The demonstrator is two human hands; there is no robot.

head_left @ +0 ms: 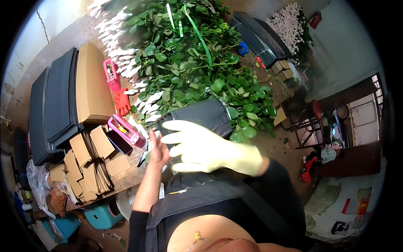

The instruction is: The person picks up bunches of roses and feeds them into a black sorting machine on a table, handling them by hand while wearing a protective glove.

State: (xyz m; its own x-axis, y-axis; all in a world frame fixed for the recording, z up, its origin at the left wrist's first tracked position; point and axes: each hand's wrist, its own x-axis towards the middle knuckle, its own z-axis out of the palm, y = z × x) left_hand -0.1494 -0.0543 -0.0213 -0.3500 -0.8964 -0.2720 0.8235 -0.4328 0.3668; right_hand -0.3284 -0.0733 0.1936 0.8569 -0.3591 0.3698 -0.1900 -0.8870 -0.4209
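My right hand (205,148) wears a pale yellow rubber glove. Its fingers are spread and point left, in front of a dark grey sheet-like wrap (197,114) at the table's near edge; I cannot tell whether they touch it. Just left of the glove's fingertips is my bare left hand (158,152), fingers raised and apart, seemingly holding nothing. Beyond the wrap lies a large heap of leafy green stems (180,54). White sleeved flower heads (121,46) stick out along the heap's left side.
Pink tape dispensers (128,132) and a red glove (122,102) lie left of the stems. Stacks of black sheets (61,96), brown cardboard (93,84) and smaller cardboard pieces (90,159) cover the table's left. Below stands a teal stool (103,214). A red toy car (308,170) is at right.
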